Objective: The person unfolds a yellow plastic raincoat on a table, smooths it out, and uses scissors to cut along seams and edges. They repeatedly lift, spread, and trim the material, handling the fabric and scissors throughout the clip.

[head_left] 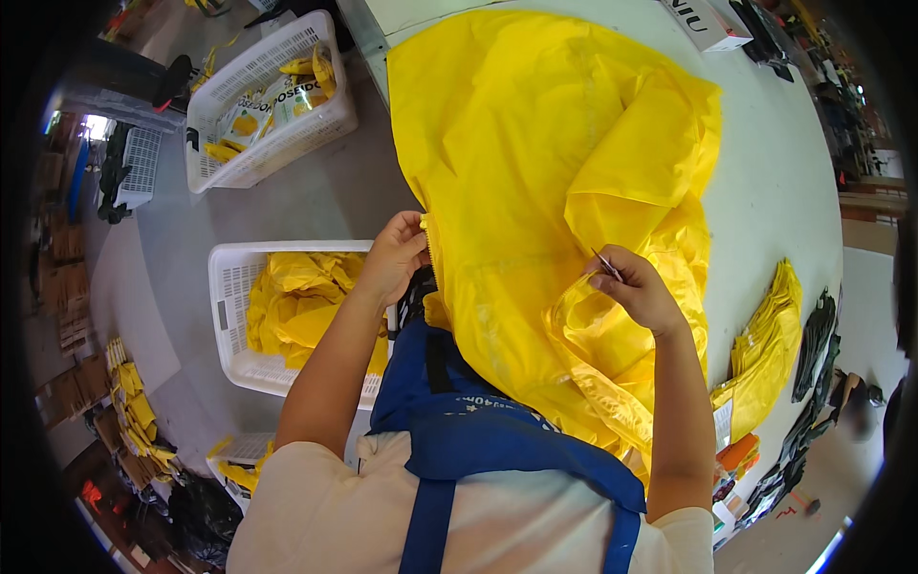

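A pale, smooth-topped table [770, 163] carries a large sheet of thin, shiny yellow fabric [507, 124], which covers much of its left and middle; the sheet lies fairly flat at the far left and bunches into folds toward the right, its near part running down to the table's near side. At the far right lies a white rectangular box with dark print [708, 29], and just right of it some flat black items [762, 38], too small to identify. At the near right rests a long, folded stack of yellow fabric [768, 349], with a bunched black fabric bundle [816, 344] just to its right.
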Demonstrator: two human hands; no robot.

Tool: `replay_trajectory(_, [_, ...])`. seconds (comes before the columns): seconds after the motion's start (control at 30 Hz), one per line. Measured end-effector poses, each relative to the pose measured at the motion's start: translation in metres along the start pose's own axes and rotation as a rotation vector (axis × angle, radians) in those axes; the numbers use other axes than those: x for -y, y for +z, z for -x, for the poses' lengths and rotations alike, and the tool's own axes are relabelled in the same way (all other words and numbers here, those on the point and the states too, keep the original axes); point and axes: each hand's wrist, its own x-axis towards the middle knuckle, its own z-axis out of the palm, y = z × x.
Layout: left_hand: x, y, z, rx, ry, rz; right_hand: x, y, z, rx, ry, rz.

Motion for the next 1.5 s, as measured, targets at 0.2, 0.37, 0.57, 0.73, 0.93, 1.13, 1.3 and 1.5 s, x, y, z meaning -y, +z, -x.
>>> replay_trajectory(0.2, [-0.014, 0.003, -0.004, -0.023, 0.227, -0.392, -0.001, 0.002, 0.008, -0.070, -0.088, -0.056])
replay_trajectory(0.37, [-0.075, 0.065, 0.012, 0.022, 0.903, -1.045, 0.031, -0.006, 0.019, -0.079, -0.099, -0.023])
replay_trajectory(0.57, [-0.089, 0.139, 0.016, 0.401, 1.194, -1.168, 0.070, 0.010, 0.019, -0.206, -0.215, -0.144])
replay_trajectory(0.73, [-0.083, 0.174, 0.033, 0.556, 1.161, -1.041, 0.077, 0.004, 0.032, -0.282, -0.213, -0.067])
replay_trajectory(0.93, [-0.082, 0.184, 0.038, 0.602, 1.180, -1.041, 0.079, -0.002, 0.046, -0.289, -0.204, -0.043])
replay_trajectory(1.13, [-0.079, 0.189, 0.039, 0.671, 1.141, -1.031, 0.077, -0.004, 0.049, -0.268, -0.199, -0.033])
replay_trajectory(1.3, [-0.075, 0.190, 0.038, 0.866, 0.872, -1.026, 0.074, 0.000, 0.049, -0.425, -0.246, -0.017])
replay_trajectory(1.5, [-0.047, 0.180, 0.049, 1.011, 0.916, -0.992, 0.045, -0.028, 0.052, -0.879, -0.356, 0.024])
